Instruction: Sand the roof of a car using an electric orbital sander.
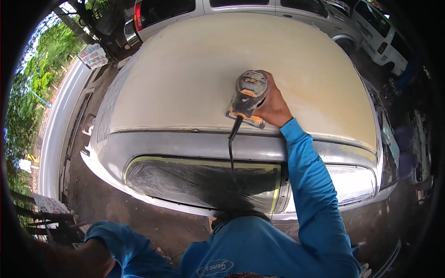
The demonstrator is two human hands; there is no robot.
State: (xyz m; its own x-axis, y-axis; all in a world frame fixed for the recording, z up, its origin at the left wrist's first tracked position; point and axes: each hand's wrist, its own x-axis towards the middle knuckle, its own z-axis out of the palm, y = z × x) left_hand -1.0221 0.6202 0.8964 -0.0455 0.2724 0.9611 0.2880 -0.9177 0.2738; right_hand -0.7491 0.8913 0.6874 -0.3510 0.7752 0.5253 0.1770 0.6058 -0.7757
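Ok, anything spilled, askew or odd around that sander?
Nothing looks spilled or askew. One oddity: the black cord from the sander dangles over the roof edge before the plastic-covered window, where it might snag.

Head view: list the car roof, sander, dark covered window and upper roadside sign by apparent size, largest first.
1. Car roof
2. Dark covered window
3. Sander
4. Upper roadside sign
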